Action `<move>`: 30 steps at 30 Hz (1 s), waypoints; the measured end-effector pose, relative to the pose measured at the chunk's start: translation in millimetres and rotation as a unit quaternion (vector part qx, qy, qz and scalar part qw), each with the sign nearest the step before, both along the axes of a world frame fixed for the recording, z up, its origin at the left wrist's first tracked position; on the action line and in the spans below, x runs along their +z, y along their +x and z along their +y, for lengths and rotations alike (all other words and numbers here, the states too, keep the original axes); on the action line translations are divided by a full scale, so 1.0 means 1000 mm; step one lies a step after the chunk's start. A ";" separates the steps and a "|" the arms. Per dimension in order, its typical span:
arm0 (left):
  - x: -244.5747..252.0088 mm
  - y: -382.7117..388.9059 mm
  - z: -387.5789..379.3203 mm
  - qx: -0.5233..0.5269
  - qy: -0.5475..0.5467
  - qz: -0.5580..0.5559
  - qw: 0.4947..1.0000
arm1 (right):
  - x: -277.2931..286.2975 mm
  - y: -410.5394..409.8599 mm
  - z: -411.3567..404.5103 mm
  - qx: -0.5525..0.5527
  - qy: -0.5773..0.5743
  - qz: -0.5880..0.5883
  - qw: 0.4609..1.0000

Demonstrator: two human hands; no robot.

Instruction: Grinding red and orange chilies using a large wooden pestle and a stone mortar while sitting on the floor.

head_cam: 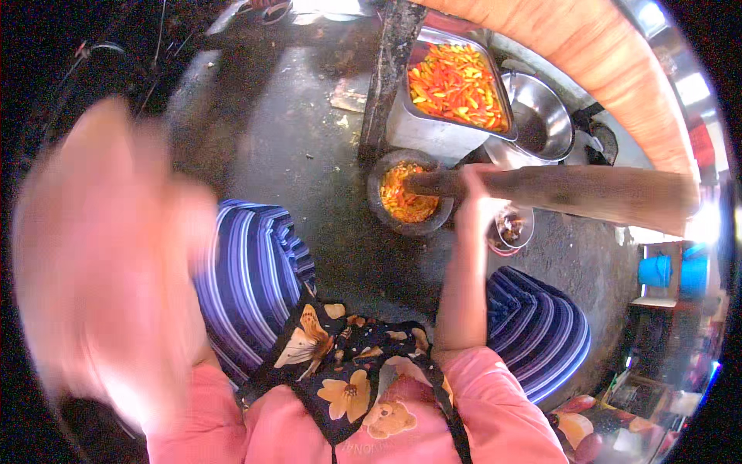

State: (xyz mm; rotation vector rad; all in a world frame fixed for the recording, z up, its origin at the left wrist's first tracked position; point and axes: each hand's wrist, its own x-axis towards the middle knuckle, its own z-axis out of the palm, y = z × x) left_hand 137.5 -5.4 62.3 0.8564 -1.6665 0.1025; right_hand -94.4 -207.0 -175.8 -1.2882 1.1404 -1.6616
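My right hand (477, 181) is wrapped around a long, thick wooden pestle (591, 188). The pestle's narrower end dips into a round stone mortar (378, 200) on the dark floor. Coarsely crushed orange and red chillies (399, 200) lie in the mortar's bowl, partly covered by the pestle's tip. Close to the camera at far left, my left hand (110, 232) is raised and heavily blurred. The blur hides how its fingers are set and whether it holds anything.
Beyond the mortar stands a deep rectangular metal pan (440, 130) heaped with whole orange and yellow chillies (455, 87). Beside it is a steel bowl (556, 124). A small container with dark scraps (511, 226) sits right of the mortar. Blue buckets (655, 271) stand farther right.
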 end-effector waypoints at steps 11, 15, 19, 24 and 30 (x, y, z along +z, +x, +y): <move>-0.061 0.133 -0.073 -0.140 0.142 0.605 0.771 | 0.057 -0.025 0.004 0.057 -0.013 -0.055 0.997; -0.068 0.134 -0.089 -0.169 0.179 0.649 0.719 | -0.004 -0.018 -0.008 -0.015 0.048 0.011 0.999; -0.069 0.118 -0.103 -0.147 0.181 0.652 0.722 | -0.093 -0.013 -0.006 0.035 0.092 -0.113 0.989; -0.078 0.139 -0.097 -0.185 0.197 0.618 0.738 | 0.015 -0.027 0.001 0.018 0.016 -0.119 0.993; -0.077 0.145 -0.100 -0.185 0.199 0.629 0.729 | -0.003 -0.030 -0.011 -0.027 0.047 -0.020 0.998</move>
